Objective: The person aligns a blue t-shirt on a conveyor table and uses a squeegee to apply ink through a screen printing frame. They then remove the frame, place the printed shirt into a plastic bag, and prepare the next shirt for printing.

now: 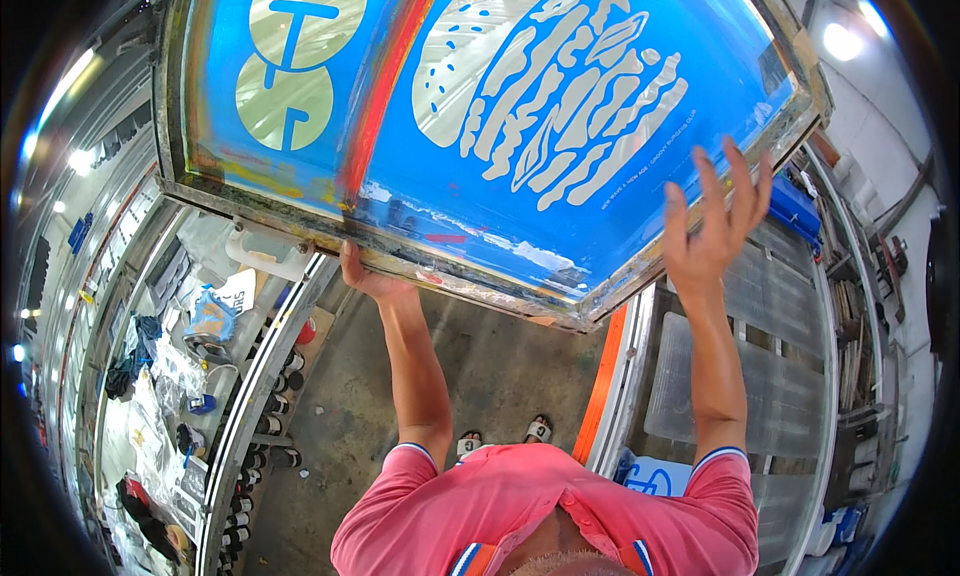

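Closest to the camera is the person's pink collared shirt [545,511], with two bare forearms rising from its short sleeves toward the top of the picture. Beneath them lies a grey concrete floor [480,366], where two sandalled feet [503,438] stand side by side. The left arm runs up almost straight, bending slightly inward, and the left hand [368,276] is closed around the lower edge of a large printing screen [480,106], fingers tucked out of sight behind the frame and the thumb side pressed against its worn metal border. The right arm reaches up further out to the side; the right hand [712,226] is wide open, fingers spread and pointing upward, palm toward the screen's lower right corner. It appears slightly blurred, and whether it actually touches the frame cannot be told. The screen is held raised and tilted in front of the person, filling the upper part of the view: a blue mesh with pale cut-out shapes, a red-orange streak down the middle and a paint-stained frame. To the left a long surface [170,396] carries bags, cloths and a row of dark bottles [270,446]. On the right stands a rack of translucent panels [780,376] edged by an orange strip [603,381].
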`<state>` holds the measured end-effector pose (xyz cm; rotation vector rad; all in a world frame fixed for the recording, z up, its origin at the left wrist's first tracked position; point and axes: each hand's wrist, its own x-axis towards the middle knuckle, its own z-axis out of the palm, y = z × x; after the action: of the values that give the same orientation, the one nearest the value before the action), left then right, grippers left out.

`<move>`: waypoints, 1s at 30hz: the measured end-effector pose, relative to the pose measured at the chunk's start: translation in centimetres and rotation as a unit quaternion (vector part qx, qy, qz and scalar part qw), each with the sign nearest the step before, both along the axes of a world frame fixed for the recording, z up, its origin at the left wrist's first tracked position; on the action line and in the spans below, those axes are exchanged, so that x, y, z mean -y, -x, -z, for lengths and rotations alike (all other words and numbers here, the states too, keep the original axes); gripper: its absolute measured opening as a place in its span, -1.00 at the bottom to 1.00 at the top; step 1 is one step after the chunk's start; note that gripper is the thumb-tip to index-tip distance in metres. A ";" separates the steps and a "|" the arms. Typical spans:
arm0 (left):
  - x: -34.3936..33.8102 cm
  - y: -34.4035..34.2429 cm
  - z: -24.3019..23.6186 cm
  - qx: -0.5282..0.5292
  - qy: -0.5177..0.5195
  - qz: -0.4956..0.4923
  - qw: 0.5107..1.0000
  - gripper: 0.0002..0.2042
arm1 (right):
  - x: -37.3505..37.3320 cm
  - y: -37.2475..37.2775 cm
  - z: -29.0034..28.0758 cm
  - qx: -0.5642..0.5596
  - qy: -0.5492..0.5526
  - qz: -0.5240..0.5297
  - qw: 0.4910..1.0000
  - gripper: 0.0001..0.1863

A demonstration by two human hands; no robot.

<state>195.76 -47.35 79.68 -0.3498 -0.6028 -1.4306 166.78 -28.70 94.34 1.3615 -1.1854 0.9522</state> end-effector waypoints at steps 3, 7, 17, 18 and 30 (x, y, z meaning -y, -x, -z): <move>-0.2 -0.1 0.0 0.006 0.000 -0.011 1.000 -0.42 | 1.7 -2.6 -1.9 -0.059 -0.058 -0.010 0.997 -0.56; -1.0 0.1 -0.3 0.032 -0.023 -0.040 0.998 -0.42 | 4.9 -5.2 -5.7 -0.066 -0.082 -0.016 0.994 -0.41; -1.2 -0.5 0.2 0.023 -0.026 -0.014 0.999 -0.47 | 0.5 -8.4 -4.6 -0.210 -0.337 -0.163 0.903 -0.49; -1.0 -1.0 0.3 0.027 -0.039 -0.029 0.998 -0.48 | -1.4 -7.0 -6.2 -0.140 -0.260 -0.109 0.949 -0.46; 6.4 2.2 5.5 0.082 -0.041 0.197 0.976 -0.39 | -8.4 -0.2 -23.3 0.374 -0.477 -0.041 0.794 -0.08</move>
<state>193.56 -53.72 74.18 -0.2989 -0.6281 -1.8734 167.01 -20.32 117.62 1.8670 -2.4648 1.0230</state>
